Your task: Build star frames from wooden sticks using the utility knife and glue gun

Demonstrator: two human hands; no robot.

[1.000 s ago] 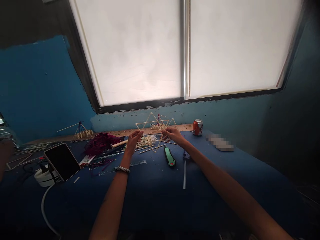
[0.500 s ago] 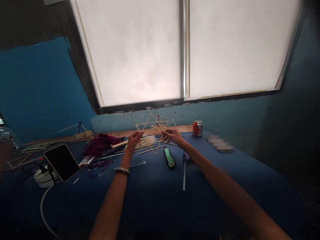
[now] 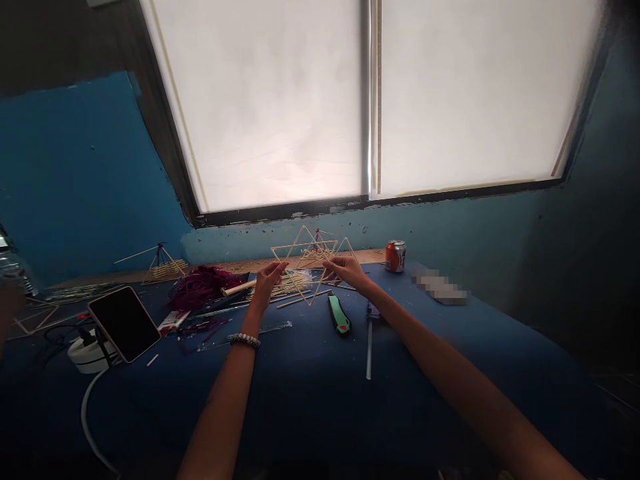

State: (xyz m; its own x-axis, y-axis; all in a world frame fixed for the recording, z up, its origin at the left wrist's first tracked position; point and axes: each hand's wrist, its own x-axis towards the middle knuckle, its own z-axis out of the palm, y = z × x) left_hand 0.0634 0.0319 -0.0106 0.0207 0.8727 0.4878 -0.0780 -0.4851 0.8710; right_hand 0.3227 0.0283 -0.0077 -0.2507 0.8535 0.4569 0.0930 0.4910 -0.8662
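My left hand pinches the left side of a six-pointed star frame made of thin wooden sticks. On the opposite side, my right hand grips the same star between thumb and fingers. The star is held upright above the blue table, with one point up and one down. Just below it lies a green and black utility knife. A clear stick extends from a small purple object, partly behind my right forearm. Another triangle of sticks shows behind my right hand.
A soda can stands back right. Purple strands, loose sticks and stick pyramids lie toward the wall. A dark-screened device leans by a white power unit. Another person's hand is at the left edge.
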